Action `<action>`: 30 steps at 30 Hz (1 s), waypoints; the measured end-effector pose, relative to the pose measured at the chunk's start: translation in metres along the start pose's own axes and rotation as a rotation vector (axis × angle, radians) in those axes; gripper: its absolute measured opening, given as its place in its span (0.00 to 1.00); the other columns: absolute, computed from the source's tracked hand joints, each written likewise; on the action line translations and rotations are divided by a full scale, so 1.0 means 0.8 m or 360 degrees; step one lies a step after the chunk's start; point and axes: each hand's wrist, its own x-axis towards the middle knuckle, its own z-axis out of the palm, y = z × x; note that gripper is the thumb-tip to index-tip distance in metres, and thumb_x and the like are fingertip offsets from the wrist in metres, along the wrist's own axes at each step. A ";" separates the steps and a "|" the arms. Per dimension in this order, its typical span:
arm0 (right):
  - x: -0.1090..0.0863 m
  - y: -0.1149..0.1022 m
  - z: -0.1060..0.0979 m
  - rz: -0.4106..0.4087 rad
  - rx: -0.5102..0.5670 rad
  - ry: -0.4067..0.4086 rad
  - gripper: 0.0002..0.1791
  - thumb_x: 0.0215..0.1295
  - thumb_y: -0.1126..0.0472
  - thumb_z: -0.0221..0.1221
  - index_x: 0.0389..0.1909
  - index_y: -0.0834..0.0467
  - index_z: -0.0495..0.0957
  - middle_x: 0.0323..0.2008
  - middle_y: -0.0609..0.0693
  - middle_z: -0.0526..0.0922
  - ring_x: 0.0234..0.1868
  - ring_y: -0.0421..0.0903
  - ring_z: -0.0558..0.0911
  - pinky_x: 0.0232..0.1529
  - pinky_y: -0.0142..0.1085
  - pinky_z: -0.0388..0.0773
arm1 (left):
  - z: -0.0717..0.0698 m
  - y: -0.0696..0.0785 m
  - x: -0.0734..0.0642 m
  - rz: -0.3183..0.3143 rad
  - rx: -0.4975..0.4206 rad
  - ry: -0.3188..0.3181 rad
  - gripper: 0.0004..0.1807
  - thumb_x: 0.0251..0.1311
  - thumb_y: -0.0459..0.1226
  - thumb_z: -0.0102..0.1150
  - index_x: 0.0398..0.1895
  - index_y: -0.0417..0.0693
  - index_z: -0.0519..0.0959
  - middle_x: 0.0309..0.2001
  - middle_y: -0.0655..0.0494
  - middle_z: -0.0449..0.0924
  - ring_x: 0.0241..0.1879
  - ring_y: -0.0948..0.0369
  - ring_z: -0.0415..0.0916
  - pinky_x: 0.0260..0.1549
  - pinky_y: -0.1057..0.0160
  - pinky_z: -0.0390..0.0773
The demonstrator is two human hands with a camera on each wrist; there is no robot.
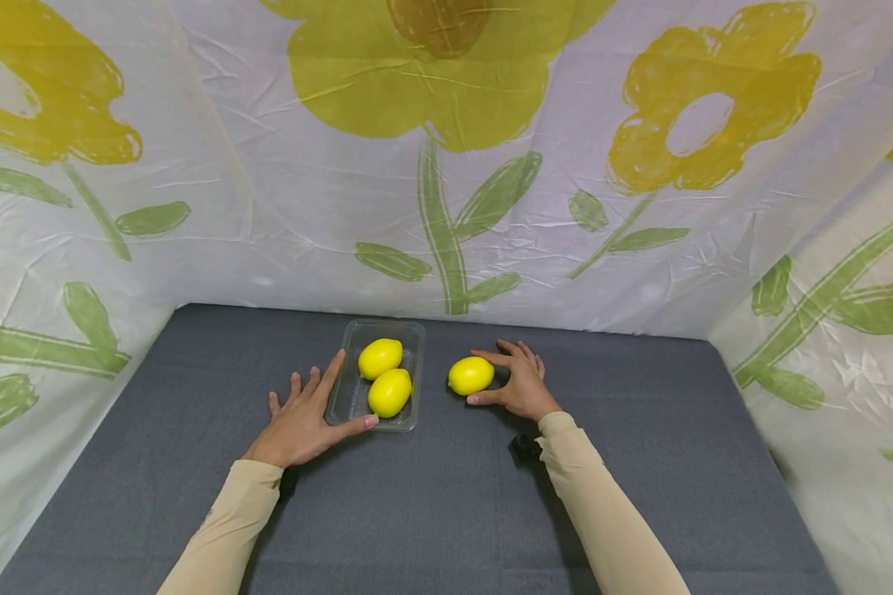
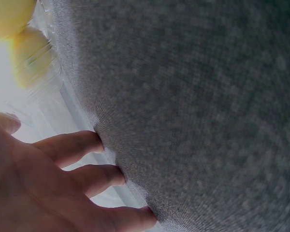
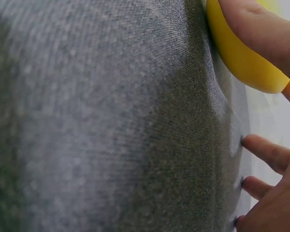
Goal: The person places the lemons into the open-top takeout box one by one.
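A clear plastic tray [image 1: 359, 406] lies on the dark cloth-covered table with two yellow lemons in it, a farther one [image 1: 380, 359] and a nearer one [image 1: 390, 392]. My left hand [image 1: 298, 430] is at the tray's left side, fingers spread and mostly straight. Its index fingertip is at the left rim and its thumb at the near edge. To the right of the tray, a third lemon [image 1: 471, 376] sits between the thumb and index finger of my right hand [image 1: 524, 387], which pinches it at the table surface. In the right wrist view the thumb lies against this lemon [image 3: 246, 63], while the other fingers are spread away from it.
Grey cloth [image 1: 432, 512] covers the table. Behind and beside it hangs a pale curtain [image 1: 283, 240] printed with yellow flowers and green leaves. A small black object [image 1: 523, 449] shows by the right wrist.
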 end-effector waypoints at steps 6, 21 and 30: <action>-0.003 0.001 0.000 0.0034 0.0029 0.0042 0.40 0.46 0.52 0.81 0.65 0.49 0.80 0.76 0.64 0.58 0.78 0.68 0.45 0.72 0.66 0.32 | 0.000 0.001 0.001 -0.0001 -0.0005 0.0004 0.64 0.53 0.75 0.57 0.83 0.69 0.30 0.76 0.24 0.40 0.73 0.24 0.30 0.59 0.17 0.31; -0.015 -0.017 0.002 -0.0006 0.0219 0.0195 0.40 0.44 0.52 0.82 0.63 0.51 0.82 0.76 0.61 0.60 0.78 0.66 0.46 0.71 0.68 0.37 | 0.000 0.001 -0.001 -0.0007 0.0010 0.0012 0.65 0.52 0.76 0.57 0.83 0.68 0.30 0.77 0.24 0.41 0.73 0.24 0.30 0.59 0.17 0.30; 0.001 -0.067 0.005 -0.0144 0.0203 0.0189 0.39 0.44 0.52 0.82 0.62 0.50 0.82 0.76 0.60 0.60 0.78 0.66 0.47 0.73 0.65 0.35 | -0.002 0.003 0.001 -0.0027 0.0011 -0.0006 0.65 0.52 0.76 0.56 0.83 0.67 0.30 0.77 0.24 0.40 0.73 0.24 0.29 0.59 0.17 0.30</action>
